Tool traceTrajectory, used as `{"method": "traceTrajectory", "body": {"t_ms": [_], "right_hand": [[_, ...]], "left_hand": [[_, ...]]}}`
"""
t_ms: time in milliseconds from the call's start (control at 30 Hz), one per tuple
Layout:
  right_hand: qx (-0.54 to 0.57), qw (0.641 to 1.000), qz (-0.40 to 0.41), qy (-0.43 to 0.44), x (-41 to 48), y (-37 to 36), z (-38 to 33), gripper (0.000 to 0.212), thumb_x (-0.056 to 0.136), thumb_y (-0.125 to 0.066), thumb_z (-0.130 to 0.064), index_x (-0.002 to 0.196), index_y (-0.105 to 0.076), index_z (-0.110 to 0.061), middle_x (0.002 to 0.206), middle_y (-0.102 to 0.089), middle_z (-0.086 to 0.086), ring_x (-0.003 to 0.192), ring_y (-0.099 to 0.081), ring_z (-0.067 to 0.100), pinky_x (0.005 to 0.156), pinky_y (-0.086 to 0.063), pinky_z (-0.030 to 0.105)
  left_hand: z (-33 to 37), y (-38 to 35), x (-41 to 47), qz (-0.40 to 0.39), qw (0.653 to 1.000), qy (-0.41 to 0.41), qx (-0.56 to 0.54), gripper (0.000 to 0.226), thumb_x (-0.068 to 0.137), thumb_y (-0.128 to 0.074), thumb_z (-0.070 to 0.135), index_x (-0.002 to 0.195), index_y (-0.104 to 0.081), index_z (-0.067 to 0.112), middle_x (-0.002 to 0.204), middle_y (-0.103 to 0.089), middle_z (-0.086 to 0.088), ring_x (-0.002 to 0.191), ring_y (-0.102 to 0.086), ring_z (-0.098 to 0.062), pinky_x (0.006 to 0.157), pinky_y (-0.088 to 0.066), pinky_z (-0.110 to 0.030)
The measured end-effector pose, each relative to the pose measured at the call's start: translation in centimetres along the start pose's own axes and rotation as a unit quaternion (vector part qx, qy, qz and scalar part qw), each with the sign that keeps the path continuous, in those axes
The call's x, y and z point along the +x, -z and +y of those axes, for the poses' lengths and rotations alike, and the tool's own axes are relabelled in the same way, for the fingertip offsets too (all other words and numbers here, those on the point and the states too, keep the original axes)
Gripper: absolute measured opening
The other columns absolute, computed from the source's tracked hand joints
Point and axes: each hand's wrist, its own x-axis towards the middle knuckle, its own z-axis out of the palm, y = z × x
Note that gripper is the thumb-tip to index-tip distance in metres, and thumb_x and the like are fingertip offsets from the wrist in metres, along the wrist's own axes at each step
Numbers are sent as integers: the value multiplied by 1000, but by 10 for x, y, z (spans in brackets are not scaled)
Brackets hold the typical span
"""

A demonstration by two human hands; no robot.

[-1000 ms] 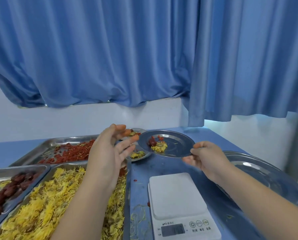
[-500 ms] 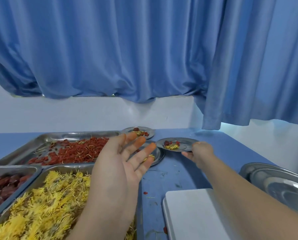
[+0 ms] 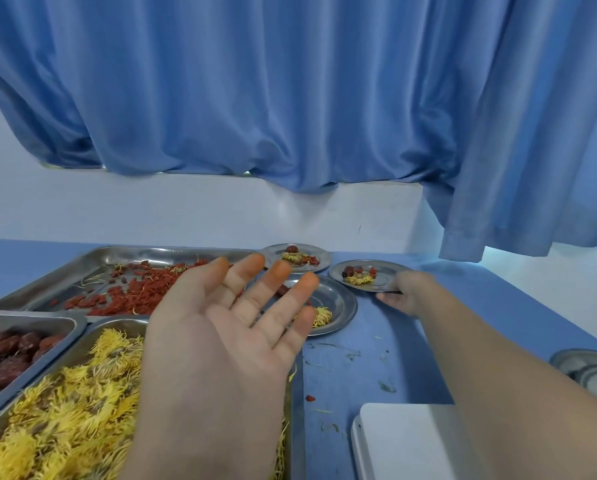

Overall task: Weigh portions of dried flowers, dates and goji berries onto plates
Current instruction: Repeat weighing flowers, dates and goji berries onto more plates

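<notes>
left hand point(image 3: 227, 327): fingers spread, palm up, holding nothing, above the trays | right hand point(image 3: 402, 294): pinching the steel plate point(image 3: 387, 280) by its rim at 4 o'clock | steel plate: carries a mixed portion point(image 3: 358, 275), lies at 2 o'clock of second plate point(image 3: 340, 299) | third plate point(image 3: 312, 253): 11 o'clock of second plate | scale point(image 3: 404, 441): 5 o'clock, on blue counter point(image 3: 359, 368)

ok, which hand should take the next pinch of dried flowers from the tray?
Left. The left hand is open, empty and right above the flower tray. The right hand is stretched out to the far side, busy holding the filled plate by its rim.
</notes>
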Motion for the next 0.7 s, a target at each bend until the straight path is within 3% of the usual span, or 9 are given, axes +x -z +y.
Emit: {"method": "traceTrajectory", "body": {"t_ms": [100, 233, 333, 467, 533, 633, 700], "right_hand": [[17, 1000, -2, -8, -4, -8, -5, 21, 91, -44, 11, 107, -52, -2, 95, -59, 15, 80, -61, 25, 48, -56, 29], [22, 1000, 1, -7, 0, -12, -13, 21, 89, -44, 13, 103, -56, 1, 107, -54, 16, 114, -56, 29, 92, -51, 34], [9, 1000, 13, 3, 0, -13, -20, 22, 91, -49, 5, 110, -54, -4, 120, -48, 13, 117, -52, 28, 100, -46, 37], [-14, 999, 29, -7, -12, -11, -19, 6, 92, -47, -4, 93, -52, -6, 87, -49, 7, 72, -55, 27, 80, -53, 46], [-38, 999, 29, -2, -18, -9, -18, 14, 94, -45, -4, 81, -50, -7, 78, -43, 4, 64, -51, 25, 74, -57, 46], [-53, 998, 15, -9, -25, -2, -22, 19, 96, -43, -3, 78, -48, -8, 81, -43, 3, 70, -51, 25, 57, -58, 44], [-36, 999, 14, -17, -26, 1, -25, 5, 95, -46, -1, 94, -49, -5, 102, -41, 7, 94, -53, 30, 63, -59, 43]], "left_hand": [[-1, 2, 1, 2, 1000, 6, -4, 30, 90, -51, 35, 83, -69, 12, 86, -76, -9, 77, -74, -35, 66, -50, -41], [-2, 4, 2, -1, 1000, 1, -5, 31, 88, -52, 36, 81, -69, 11, 85, -76, -10, 76, -74, -36, 66, -49, -41], [-3, 5, 3, 2, 1000, -3, -3, 29, 87, -53, 36, 87, -68, 12, 85, -76, -10, 76, -74, -36, 66, -49, -41], [-4, 5, 2, -16, 1000, 0, 3, 30, 67, -61, 35, 75, -75, 10, 86, -76, -10, 77, -74, -36, 61, -54, -39], [-4, 4, 1, -26, 1000, 3, 8, 29, 60, -61, 35, 64, -77, 12, 86, -76, -9, 78, -74, -36, 60, -55, -38], [-5, 3, 1, -12, 1000, 13, 8, 30, 82, -56, 36, 76, -72, 11, 86, -76, -9, 76, -74, -36, 64, -54, -41], [-4, 3, 2, -10, 1000, 18, 6, 31, 86, -53, 37, 79, -70, 12, 85, -76, -9, 76, -74, -36, 59, -59, -42]]}}
